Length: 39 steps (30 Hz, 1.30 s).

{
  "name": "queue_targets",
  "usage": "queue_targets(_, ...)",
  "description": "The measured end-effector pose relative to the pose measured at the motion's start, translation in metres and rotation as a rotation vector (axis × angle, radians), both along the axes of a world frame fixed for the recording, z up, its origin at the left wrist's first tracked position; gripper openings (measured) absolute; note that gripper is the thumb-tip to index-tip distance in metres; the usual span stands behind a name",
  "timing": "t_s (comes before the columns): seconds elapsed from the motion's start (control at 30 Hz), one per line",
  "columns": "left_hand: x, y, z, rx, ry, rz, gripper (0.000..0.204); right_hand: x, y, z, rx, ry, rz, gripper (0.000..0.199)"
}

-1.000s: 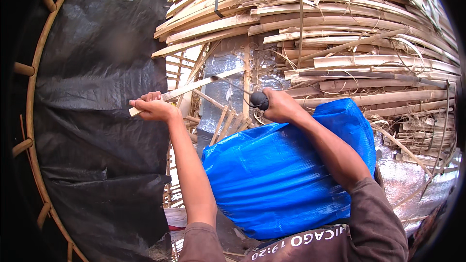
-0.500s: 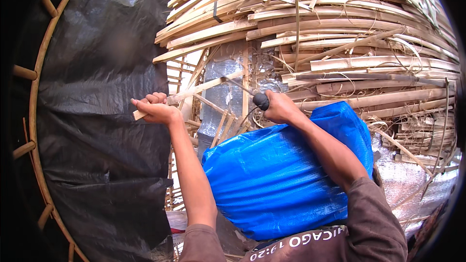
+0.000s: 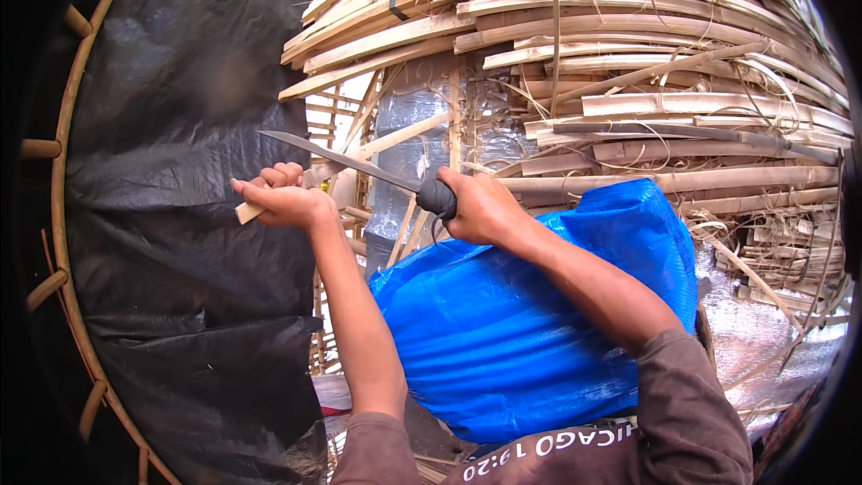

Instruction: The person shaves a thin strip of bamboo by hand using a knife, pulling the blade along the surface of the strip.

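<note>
My left hand (image 3: 280,193) is closed around the near end of a pale split-bamboo strip (image 3: 400,136), which slants up to the right. In my right hand (image 3: 485,207) is the dark wrapped handle of a long knife (image 3: 359,165). Its blade crosses over the strip just beyond my left fingers, with the tip pointing left past them. Whether the edge touches the strip I cannot tell. A blue plastic sheet (image 3: 521,323) covers my lap below both forearms.
Stacked bamboo slats (image 3: 646,54) fill the far right, with thin curled shavings among them. A black plastic sheet (image 3: 189,260) hangs along the left beside a curved bamboo pole (image 3: 65,180). Silvery sheeting (image 3: 754,323) lies at the right.
My right hand has moved left and slightly nearer, bringing the knife from the strip's far part back toward my left hand. The left hand keeps its hold, shifting only slightly.
</note>
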<state>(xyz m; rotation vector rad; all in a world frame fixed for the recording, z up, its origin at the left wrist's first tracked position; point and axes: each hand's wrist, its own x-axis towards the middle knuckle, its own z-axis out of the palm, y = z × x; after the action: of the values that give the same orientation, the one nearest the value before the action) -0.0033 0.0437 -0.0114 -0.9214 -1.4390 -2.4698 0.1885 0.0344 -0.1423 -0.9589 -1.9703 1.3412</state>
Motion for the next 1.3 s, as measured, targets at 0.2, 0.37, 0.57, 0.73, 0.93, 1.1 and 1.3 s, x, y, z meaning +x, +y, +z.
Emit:
queue_targets(0.2, 0.011, 0.001, 0.002, -0.032, 0.026, -0.032, 0.055, 0.005, 0.001, -0.002, 0.023, -0.027, -0.001, 0.041)
queue_targets(0.37, 0.014, 0.002, 0.001, -0.042, 0.073, -0.045, 0.056, 0.011, -0.004, 0.005, -0.009, 0.100, -0.002, 0.035)
queue_targets(0.57, 0.034, 0.010, -0.003, -0.012, 0.124, -0.022, 0.056, 0.011, -0.010, 0.023, -0.041, 0.119, -0.004, 0.031)
queue_targets(0.73, 0.022, 0.005, 0.000, -0.012, 0.091, -0.055, 0.052, 0.015, 0.020, -0.037, -0.109, -0.067, -0.081, 0.030)
queue_targets(0.93, 0.021, 0.012, 0.003, -0.034, 0.118, -0.081, 0.052, 0.009, 0.002, 0.022, -0.037, 0.110, 0.025, 0.032)
queue_targets(1.1, 0.021, 0.016, 0.004, 0.002, 0.098, -0.054, 0.052, 0.006, 0.018, -0.029, -0.109, -0.073, -0.089, 0.031)
queue_targets(1.3, 0.006, 0.018, 0.006, -0.008, 0.073, -0.031, 0.050, 0.012, 0.030, -0.038, -0.138, -0.232, -0.114, 0.029)
